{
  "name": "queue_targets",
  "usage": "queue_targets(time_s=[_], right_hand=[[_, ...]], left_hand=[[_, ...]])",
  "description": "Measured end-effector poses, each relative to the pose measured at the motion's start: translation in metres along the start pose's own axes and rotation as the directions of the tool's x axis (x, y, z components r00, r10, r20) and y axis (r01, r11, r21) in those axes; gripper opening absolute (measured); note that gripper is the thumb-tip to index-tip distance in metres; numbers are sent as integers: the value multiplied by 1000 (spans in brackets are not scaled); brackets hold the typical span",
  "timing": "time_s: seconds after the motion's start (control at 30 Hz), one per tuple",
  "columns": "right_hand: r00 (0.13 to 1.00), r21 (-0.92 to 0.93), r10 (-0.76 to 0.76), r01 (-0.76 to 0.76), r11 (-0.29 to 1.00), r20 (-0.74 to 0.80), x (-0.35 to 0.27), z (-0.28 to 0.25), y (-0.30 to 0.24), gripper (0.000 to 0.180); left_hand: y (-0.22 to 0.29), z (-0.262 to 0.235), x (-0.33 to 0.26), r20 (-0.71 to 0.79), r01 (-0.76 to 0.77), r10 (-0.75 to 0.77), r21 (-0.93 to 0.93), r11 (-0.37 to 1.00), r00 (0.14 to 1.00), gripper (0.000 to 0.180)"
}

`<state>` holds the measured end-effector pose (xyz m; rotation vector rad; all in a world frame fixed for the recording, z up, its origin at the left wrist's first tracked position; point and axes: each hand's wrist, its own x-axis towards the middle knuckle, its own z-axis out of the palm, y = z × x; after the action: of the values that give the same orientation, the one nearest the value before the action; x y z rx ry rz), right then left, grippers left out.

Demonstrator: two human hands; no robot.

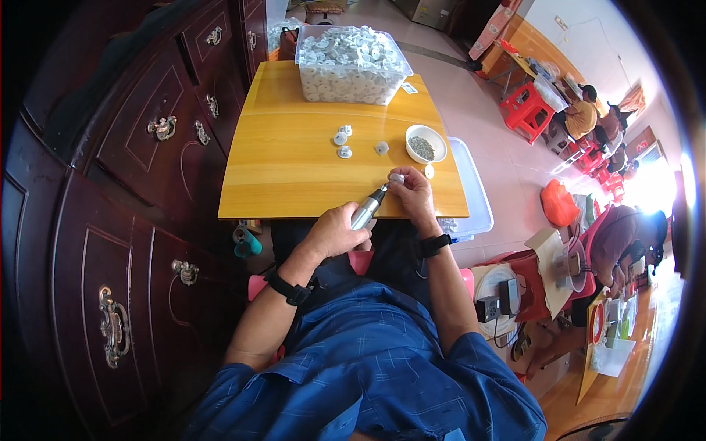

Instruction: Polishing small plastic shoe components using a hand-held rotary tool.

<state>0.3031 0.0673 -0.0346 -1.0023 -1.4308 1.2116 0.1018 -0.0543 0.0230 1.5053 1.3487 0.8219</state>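
My left hand is wrapped round a silver and black electric screwdriver, which slants up to the right. Its tip meets a small round white plastic part, pinched in the fingers of my right hand over the table's near edge. Beyond my hands a few similar white parts lie on the yellow table, with another part to their right. A white bowl of tiny grey metal pieces, probably screws, stands near the right edge. One more white disc lies just below the bowl.
A clear plastic tub heaped with white parts stands at the table's far end. Dark wooden cabinets rise close on the left. Right of the table is a translucent lid or tray; farther right, people sit working near red stools.
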Motion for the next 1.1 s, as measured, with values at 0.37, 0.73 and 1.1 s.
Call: queue_targets(time_s=[0.37,0.73,1.1], right_hand=[[999,-24,12,-11,1000,38,-2,0,-4,17],[997,20,61,-61,998,-38,-8,1,-17,17],[913,-836,-385,103,539,-135,-15,-55,-38,26]], left_hand=[[2,-2,1,110,57,-43,-130,990,993,24],[-7,0,5,140,15,25,-277,961,990,23],[-2,-6,2,61,7,6,-213,977,998,29]])
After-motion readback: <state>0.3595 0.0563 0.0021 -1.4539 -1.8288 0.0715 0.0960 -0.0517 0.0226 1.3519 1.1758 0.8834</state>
